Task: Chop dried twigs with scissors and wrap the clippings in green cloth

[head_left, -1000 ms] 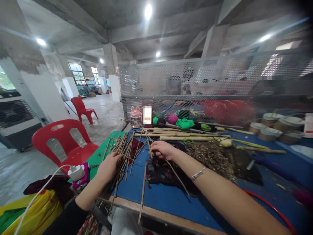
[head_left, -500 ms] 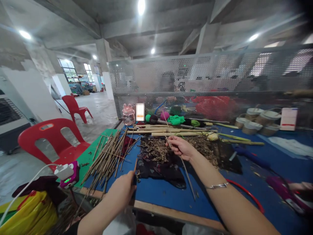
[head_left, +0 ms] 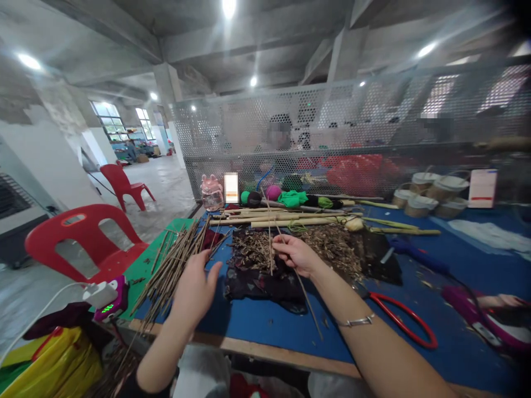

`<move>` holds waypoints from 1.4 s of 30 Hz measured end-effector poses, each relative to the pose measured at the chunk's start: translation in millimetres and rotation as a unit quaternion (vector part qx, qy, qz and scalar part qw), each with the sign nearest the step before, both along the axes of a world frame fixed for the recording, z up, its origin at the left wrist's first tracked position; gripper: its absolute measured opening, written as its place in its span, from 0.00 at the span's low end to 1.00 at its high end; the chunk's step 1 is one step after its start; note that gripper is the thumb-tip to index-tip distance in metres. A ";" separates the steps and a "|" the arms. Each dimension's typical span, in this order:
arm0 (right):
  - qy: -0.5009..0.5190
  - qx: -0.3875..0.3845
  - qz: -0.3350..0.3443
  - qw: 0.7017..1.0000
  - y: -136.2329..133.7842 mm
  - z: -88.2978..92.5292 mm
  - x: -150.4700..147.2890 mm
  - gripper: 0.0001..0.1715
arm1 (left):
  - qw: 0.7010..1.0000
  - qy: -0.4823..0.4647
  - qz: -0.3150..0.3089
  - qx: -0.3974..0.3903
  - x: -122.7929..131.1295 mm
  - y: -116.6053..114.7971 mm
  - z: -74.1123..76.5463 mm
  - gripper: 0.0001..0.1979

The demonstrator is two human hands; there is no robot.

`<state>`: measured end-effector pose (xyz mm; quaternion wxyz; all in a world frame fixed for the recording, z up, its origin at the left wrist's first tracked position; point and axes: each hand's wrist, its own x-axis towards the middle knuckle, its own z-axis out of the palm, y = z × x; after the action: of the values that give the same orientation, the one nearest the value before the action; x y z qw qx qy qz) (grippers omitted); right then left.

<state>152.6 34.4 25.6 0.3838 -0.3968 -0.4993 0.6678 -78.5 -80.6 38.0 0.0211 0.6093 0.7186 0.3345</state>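
Note:
My right hand (head_left: 295, 256) is closed in a pinch on thin brown sticks (head_left: 309, 305) above the middle of the table. One stick slants down toward the front edge, and another stands nearly upright at the fingertips. With thumb and fingers apart, my left hand (head_left: 196, 284) is at the right side of a loose pile of thin sticks (head_left: 166, 276); whether it touches them I cannot tell. Between my hands lies a dark patterned cloth (head_left: 265, 293), with short broken plant bits (head_left: 255, 250) heaped on it.
Red-handled scissors (head_left: 409, 331) and a blue-handled tool (head_left: 418, 257) lie on the right. Thicker stalks (head_left: 290, 222), yarn balls (head_left: 272, 192) and a pink bottle (head_left: 212, 193) line the back, before a perforated metal screen (head_left: 352, 121). Small buckets (head_left: 421, 205) stand back right.
My left hand has moved left and up from the front edge to the stick pile, and its fingers have opened. An upright stick now shows at my right fingertips.

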 end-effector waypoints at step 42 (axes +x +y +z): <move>-0.458 0.355 -0.080 0.811 11.1 -8.7 -0.3 0.08 | 0.994 0.076 0.069 -0.044 -38.9 -7.0 -8.8 0.24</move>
<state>152.3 45.5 16.9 0.2769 -0.5315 -0.7859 0.1521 -117.4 -87.6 29.2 -0.0299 0.5806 0.7725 0.2555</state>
